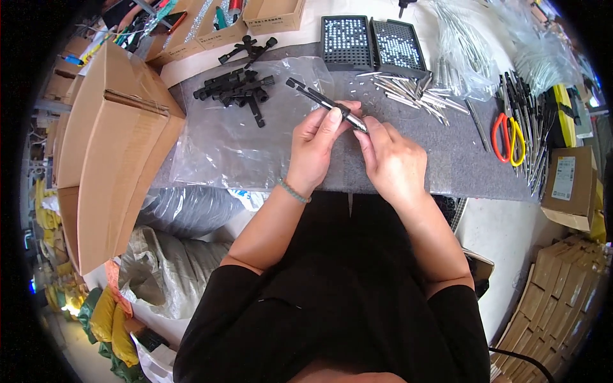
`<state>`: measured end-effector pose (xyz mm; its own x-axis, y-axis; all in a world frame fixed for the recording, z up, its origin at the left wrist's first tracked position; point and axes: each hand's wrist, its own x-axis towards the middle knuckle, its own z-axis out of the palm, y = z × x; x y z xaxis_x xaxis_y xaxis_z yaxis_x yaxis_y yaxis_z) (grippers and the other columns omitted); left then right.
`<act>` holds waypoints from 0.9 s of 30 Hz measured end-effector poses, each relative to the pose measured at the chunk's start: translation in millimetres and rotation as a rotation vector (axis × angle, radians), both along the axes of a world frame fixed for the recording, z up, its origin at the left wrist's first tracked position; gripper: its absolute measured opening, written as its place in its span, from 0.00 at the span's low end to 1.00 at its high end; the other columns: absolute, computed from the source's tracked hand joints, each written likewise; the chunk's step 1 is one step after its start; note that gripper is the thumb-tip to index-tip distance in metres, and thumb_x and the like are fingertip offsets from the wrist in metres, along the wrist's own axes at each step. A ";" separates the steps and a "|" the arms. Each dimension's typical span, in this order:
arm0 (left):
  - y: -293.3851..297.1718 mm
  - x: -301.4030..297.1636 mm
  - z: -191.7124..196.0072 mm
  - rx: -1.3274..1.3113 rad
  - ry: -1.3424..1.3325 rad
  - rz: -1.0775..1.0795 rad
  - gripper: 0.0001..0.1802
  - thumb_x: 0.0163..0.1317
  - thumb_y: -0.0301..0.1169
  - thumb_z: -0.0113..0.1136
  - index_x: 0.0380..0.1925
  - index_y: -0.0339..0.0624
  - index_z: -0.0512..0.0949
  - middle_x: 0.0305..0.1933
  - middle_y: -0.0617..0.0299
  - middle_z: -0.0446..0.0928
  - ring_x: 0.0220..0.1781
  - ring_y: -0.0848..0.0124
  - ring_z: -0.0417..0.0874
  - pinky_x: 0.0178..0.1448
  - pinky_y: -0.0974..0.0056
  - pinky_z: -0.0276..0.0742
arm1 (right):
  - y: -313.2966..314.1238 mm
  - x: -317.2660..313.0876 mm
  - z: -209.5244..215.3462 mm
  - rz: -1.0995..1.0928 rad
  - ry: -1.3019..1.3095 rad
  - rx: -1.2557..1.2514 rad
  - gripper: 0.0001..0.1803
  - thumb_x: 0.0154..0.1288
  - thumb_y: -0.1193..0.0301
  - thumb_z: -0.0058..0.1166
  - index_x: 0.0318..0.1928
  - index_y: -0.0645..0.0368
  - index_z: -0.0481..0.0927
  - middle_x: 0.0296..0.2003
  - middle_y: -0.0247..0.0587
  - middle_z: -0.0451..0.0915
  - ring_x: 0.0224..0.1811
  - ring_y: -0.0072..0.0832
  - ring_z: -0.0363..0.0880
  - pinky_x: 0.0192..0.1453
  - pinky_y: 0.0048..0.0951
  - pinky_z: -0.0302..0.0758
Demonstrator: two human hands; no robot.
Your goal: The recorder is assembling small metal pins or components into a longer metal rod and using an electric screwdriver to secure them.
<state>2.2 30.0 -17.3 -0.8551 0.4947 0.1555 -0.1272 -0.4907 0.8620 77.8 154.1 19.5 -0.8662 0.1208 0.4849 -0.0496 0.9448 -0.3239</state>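
Over the grey mat (456, 153), my left hand (314, 150) is closed around the middle of a slim black and silver rod-shaped tool (311, 94). The tool slants from upper left to lower right, its forked black end pointing away from me. My right hand (397, 161) pinches its near silver end between thumb and fingers. Left of my hands, a heap of similar black parts (236, 86) lies on a clear plastic bag (223, 150), with a few more black parts (248, 49) behind it. Loose silver rods (415, 94) are scattered beyond my right hand.
Two black trays (348, 59) of small silver pieces stand at the back. Bagged thin rods (463, 48), red-and-yellow-handled scissors (509, 139) and a bundle of dark rods (533, 121) lie right. A tall open cardboard box (118, 153) borders the left; low cartons (274, 18) stand behind.
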 end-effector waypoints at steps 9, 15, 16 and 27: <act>3.6 -0.2 1.9 -0.086 0.040 -0.020 0.17 0.73 0.34 0.44 0.51 0.32 0.73 0.55 0.49 0.75 0.56 0.63 0.76 0.62 0.58 0.71 | 0.0 -3.4 5.2 -0.005 0.011 0.003 0.13 0.64 0.63 0.53 0.43 0.57 0.77 0.25 0.38 0.77 0.21 0.36 0.79 0.24 0.33 0.75; -1.9 0.2 5.2 -0.168 0.071 -0.015 0.16 0.72 0.31 0.44 0.49 0.33 0.77 0.52 0.58 0.78 0.51 0.73 0.76 0.59 0.66 0.69 | 5.6 -2.5 -2.6 0.063 -0.032 -0.116 0.13 0.63 0.65 0.57 0.44 0.59 0.79 0.34 0.41 0.82 0.31 0.39 0.82 0.31 0.35 0.78; -0.9 -0.4 2.2 -0.237 0.104 0.024 0.16 0.72 0.31 0.43 0.49 0.33 0.77 0.51 0.57 0.78 0.53 0.72 0.76 0.60 0.66 0.69 | 11.7 -0.1 -2.4 0.074 -0.049 -0.126 0.13 0.62 0.64 0.57 0.44 0.59 0.79 0.34 0.42 0.82 0.31 0.39 0.82 0.31 0.36 0.77; 8.5 3.9 1.3 -0.322 0.315 -0.056 0.15 0.71 0.31 0.45 0.50 0.35 0.76 0.53 0.58 0.77 0.55 0.71 0.75 0.62 0.64 0.68 | 260.2 90.6 0.7 -0.844 -0.061 0.283 0.20 0.63 0.69 0.49 0.55 0.61 0.72 0.43 0.53 0.77 0.41 0.50 0.79 0.44 0.45 0.76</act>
<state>6.1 38.5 -16.0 -0.7614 0.6043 0.2348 0.1474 -0.1914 0.9704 168.4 414.4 20.2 -0.5679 0.6132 0.5491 0.7088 0.7035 -0.0526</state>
